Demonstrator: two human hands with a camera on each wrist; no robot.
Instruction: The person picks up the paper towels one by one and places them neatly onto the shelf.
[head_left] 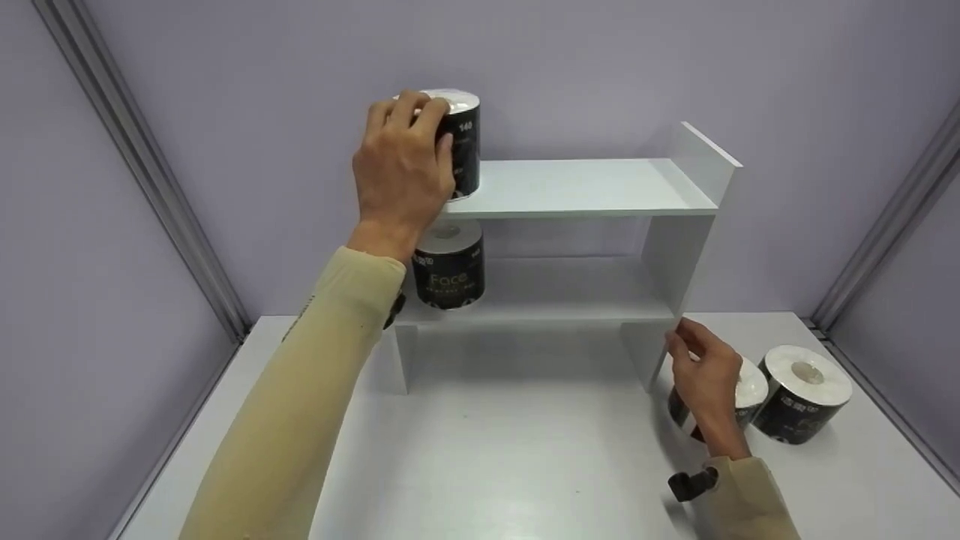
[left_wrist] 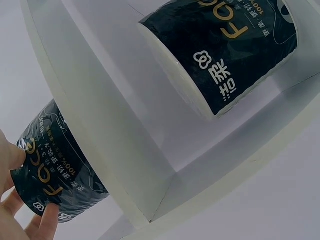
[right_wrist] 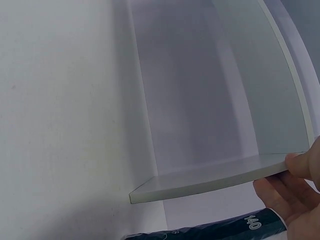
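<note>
At the left end of the white shelf unit's point(head_left: 592, 187) top board, my left hand point(head_left: 403, 165) grips a toilet paper roll point(head_left: 466, 154) in dark wrapping, fingers over its top rim and thumb at its side. The left wrist view shows thumb and fingertips on the printed wrapper point(left_wrist: 62, 170). Directly beneath, another dark-wrapped roll point(head_left: 450, 276) stands upright at the left of the middle board. My right hand point(head_left: 705, 371) pinches the front edge of the unit's right side panel point(right_wrist: 225, 181), thumb on the inner face and fingers outside, beside the middle board's corner.
Right of the unit, two more rolls stand upright on the white table point(head_left: 465, 465): one point(head_left: 752, 386) partly hidden behind my right hand, the other point(head_left: 802, 397) close beside it. A raised end panel point(head_left: 705, 165) bounds the top board at right. Pale walls with metal posts point(head_left: 142, 165) enclose the table.
</note>
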